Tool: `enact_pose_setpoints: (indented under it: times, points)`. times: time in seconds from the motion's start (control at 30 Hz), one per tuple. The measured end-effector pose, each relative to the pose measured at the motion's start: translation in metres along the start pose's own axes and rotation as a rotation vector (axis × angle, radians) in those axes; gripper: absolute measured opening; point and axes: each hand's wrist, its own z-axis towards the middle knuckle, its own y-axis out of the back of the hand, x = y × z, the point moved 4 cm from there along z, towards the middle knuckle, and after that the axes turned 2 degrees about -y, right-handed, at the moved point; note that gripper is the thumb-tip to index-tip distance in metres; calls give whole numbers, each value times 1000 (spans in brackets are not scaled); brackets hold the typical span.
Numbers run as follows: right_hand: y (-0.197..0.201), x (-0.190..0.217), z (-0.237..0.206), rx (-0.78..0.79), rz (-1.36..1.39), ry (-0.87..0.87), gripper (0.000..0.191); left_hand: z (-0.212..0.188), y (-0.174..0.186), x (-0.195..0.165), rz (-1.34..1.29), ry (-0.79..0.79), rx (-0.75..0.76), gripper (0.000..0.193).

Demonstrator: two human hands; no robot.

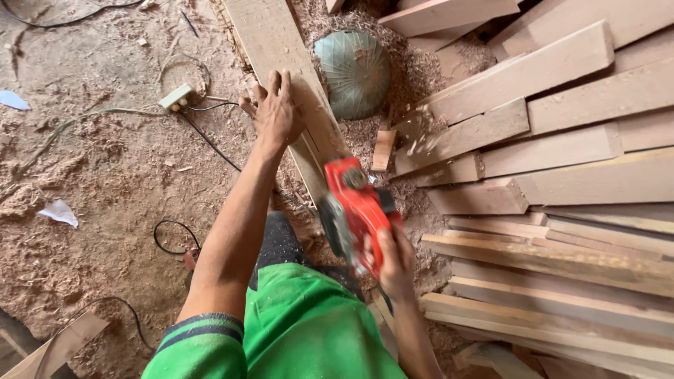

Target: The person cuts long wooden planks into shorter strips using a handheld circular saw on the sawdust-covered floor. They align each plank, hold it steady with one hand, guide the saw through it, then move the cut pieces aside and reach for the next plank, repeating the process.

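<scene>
Fingers of left hand (277, 112) spread flat on plank (281, 56), at 12 o'clock from red planer (354, 210); right hand (394, 263) clamped on planer's handle. Risk: planer running toward splayed fingers; plank shifting on sawdust. Plank pale, long, rough-edged, running to 11 o'clock.

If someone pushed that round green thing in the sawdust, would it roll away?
Probably not far: the green dome looks to sit flat-side down in the sawdust, so it would likely slide. Its thin ribbed shell suggests it is light.
</scene>
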Motion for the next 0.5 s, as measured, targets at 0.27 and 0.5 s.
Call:
enact_pose_setpoints:
  times: [0.27,0.5]
  points:
    - [83,-40,-90,-188,32,-134,36,0,5,-2,-19,-6,15,88]
    - [73,-57,-85,-115,-1,-120,37,-16,26,-14,74,-46,-12,83]
